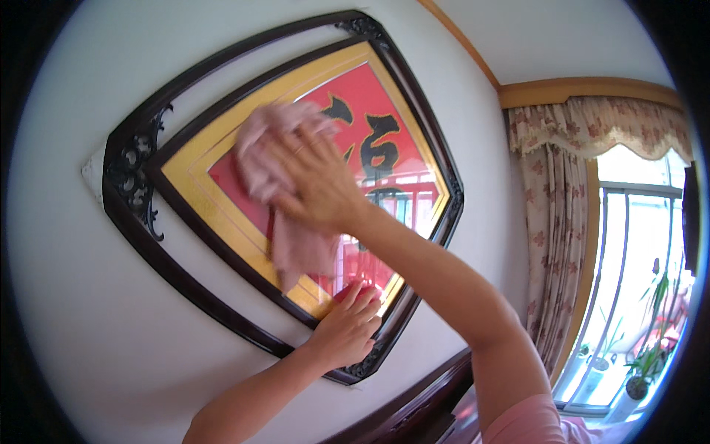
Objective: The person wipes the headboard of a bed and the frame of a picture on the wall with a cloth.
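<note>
A framed calligraphy picture [391,100] hangs on the white wall, with dark brush strokes on red, a gold border and glass that reflects a window. Its dark carved wooden outer frame [194,302] surrounds it with a gap. My right hand [316,177] spreads flat over a crumpled pink cloth [263,144], pressing it to the glass on the picture's left half. A loose end of the cloth hangs below the palm, slightly blurred. Lower down, my left hand [349,327] rests by the picture's bottom corner, fingers extended over the frame and glass edge, holding nothing visible.
Dark polished wooden furniture [410,402] stands below, along the wall. To the right hang floral curtains [554,233] beside a bright barred window [638,233]. Potted plants [638,383] stand near it. Wooden trim [588,89] runs along the ceiling.
</note>
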